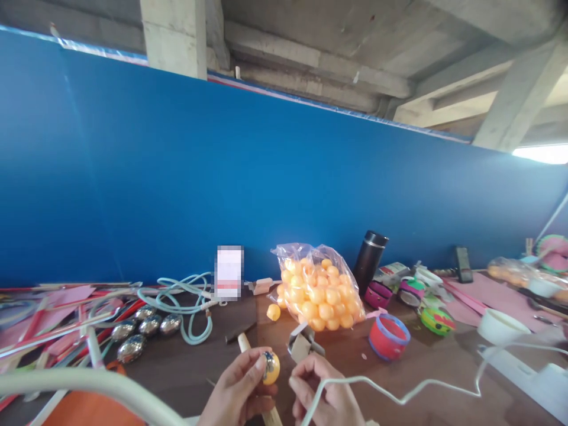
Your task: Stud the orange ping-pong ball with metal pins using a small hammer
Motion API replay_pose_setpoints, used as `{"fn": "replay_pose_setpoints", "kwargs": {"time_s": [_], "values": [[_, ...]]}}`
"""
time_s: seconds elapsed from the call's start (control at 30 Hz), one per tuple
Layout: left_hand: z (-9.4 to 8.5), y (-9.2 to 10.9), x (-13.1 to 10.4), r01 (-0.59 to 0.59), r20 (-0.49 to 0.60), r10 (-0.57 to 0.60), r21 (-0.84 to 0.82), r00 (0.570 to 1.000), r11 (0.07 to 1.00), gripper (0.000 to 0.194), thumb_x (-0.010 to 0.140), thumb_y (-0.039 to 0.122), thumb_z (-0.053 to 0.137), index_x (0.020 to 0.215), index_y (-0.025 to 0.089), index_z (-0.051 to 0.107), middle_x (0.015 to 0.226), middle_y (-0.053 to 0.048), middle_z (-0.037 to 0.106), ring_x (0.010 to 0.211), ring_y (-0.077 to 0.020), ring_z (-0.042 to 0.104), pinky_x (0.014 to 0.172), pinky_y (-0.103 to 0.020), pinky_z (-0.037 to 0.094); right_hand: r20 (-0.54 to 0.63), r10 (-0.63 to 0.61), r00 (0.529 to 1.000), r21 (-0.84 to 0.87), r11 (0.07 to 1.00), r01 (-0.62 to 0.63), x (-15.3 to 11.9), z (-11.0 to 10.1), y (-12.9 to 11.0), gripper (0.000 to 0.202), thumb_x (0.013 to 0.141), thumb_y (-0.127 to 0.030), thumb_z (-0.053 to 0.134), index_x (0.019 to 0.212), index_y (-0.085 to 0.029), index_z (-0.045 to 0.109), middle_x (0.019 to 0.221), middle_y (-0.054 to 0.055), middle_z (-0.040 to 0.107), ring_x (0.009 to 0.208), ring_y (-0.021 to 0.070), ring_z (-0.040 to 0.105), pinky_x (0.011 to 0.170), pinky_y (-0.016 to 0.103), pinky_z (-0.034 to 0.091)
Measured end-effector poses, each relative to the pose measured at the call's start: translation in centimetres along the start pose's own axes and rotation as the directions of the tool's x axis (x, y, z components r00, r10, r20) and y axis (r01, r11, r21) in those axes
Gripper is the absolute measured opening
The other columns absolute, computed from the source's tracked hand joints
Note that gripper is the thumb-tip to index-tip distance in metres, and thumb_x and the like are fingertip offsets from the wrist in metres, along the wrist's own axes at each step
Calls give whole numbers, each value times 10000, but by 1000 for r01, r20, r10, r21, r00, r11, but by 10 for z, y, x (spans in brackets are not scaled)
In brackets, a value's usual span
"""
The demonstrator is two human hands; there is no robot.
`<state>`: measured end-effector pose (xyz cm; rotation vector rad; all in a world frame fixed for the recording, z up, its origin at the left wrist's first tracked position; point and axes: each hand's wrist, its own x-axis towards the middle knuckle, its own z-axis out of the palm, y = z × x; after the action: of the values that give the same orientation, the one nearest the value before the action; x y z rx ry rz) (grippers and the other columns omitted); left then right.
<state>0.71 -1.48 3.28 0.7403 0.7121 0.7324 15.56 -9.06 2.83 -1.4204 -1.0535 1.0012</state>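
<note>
We see a glossy yellow-orange ball (272, 369) in the left hand (242, 387), low in the middle of the scene, at the near side of the dark brown counter (426, 370). The thumb and fingers are closed around it. Its right side is smooth and bright, while a dark, silvery, reflective patch covers part of the left side — we cannot tell whether that is a coating or a separate piece.

The right hand (328, 390) is just to the right, apart from the ball, its fingers curled in near the thumb; we cannot tell whether they pinch anything. A white cable (381, 393) runs across in front of it.

A pale wooden handle (244, 342) shows beyond the left hand and again below it. Farther back, a clear plastic bag (295, 253) bulges with plain orange balls (328, 296), and one loose orange ball (273, 312) sits just left of it.

As for writing, the white upright card (229, 272) at the far side is pixelated — we can read nothing on it. The print on the pale flat packet (391, 270), right of the black cylindrical bottle (370, 260), is too small to read.
</note>
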Motion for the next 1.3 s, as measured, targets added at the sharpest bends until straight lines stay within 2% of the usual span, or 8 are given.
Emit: {"fn": "replay_pose_setpoints", "kwargs": {"time_s": [0.17, 0.33, 0.5, 0.67, 0.93, 1.2, 1.3], "values": [[-8, -9, 9, 23, 14, -23, 3, 1000, 1000, 429, 606, 367, 738, 944, 137, 609, 713, -27, 650, 548, -117, 611, 472, -199, 483, 102, 29, 994, 14, 999, -30, -1, 6, -4, 376, 689, -511, 611, 713, -149, 514, 435, -46, 533, 366, 67, 503, 387, 168, 353], [-11, -15, 15, 50, 47, -51, 24, 998, 998, 447, 587, 395, 741, 927, 135, 612, 689, -29, 648, 530, -127, 601, 462, -217, 471, 170, 47, 984, 127, 989, -69, 0, 5, -3, 404, 685, -518, 620, 733, -131, 516, 499, -13, 581, 399, 59, 512, 403, 164, 350], [-12, -17, 17, 59, 60, -62, 49, 996, 997, 454, 606, 414, 723, 941, 132, 601, 682, -40, 652, 540, -129, 597, 477, -222, 472, 108, 39, 993, 148, 987, -55, 4, 4, 5, 403, 699, -516, 612, 770, -125, 547, 521, 1, 609, 377, 64, 513, 382, 173, 364], [-14, -18, 19, 61, 82, -64, 49, 995, 997, 443, 591, 425, 729, 908, 137, 614, 688, -27, 637, 532, -120, 587, 491, -227, 470, 141, 11, 990, 199, 979, -39, 6, 5, 7, 400, 685, -537, 615, 722, -159, 488, 458, -42, 562, 342, 43, 454, 373, 160, 340], [-11, -15, 13, 12, 118, -16, 38, 993, 999, 503, 546, 422, 759, 956, 169, 618, 787, -47, 656, 644, -156, 617, 597, -268, 470, 105, 30, 994, 127, 991, -44, 7, 1, 6, 442, 661, -564, 613, 614, -137, 511, 411, -36, 533, 317, 19, 416, 336, 135, 250], [-14, -19, 14, -47, 192, 41, 24, 981, 999, 486, 565, 392, 755, 973, 170, 614, 872, -74, 657, 735, -198, 617, 655, -313, 454, 127, 108, 986, 233, 963, -136, 2, 4, -1, 347, 656, -434, 679, 749, -123, 555, 390, -46, 557, 307, 38, 466, 311, 121, 275], [-14, -20, 14, -66, 214, 57, 35, 975, 997, 479, 578, 392, 747, 980, 167, 617, 874, -87, 660, 738, -202, 616, 631, -302, 444, 106, 81, 991, 347, 931, -113, 3, 6, 1, 326, 642, -404, 701, 741, -146, 528, 497, -47, 595, 307, 30, 465, 294, 122, 321]]}}
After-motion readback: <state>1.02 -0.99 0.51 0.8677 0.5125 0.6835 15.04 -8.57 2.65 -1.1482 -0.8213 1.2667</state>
